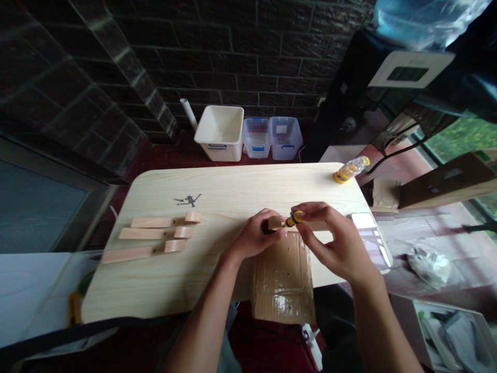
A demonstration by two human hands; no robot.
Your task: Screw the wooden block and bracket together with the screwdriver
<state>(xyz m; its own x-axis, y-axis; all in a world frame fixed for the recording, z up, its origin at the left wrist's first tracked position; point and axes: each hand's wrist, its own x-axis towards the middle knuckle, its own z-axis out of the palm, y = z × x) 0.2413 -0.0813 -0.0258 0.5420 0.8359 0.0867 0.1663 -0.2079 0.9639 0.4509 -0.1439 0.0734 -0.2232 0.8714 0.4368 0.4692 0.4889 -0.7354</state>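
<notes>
My left hand (261, 231) is closed around a small wooden block (275, 223). Just right of it, my right hand (328, 230) grips a yellow and black screwdriver (294, 218), its tip end directed at the block. Whether the tip touches a screw is too small to make out. A pale strip of wood extends to the right behind my right hand, partly hidden by it. Below both hands lies a taped piece of cardboard (283, 274), overhanging the table's front edge. Several wooden strips with end blocks (149, 233) lie on the left, and loose screws (189, 200) sit behind them.
The light wooden table (233, 181) has rounded corners. A clear bottle with yellow ends (351, 169) stands at its back right corner, and a phone (371, 241) lies at the right edge. Beyond the table are a white bin (221, 150) and two clear plastic boxes (285, 150).
</notes>
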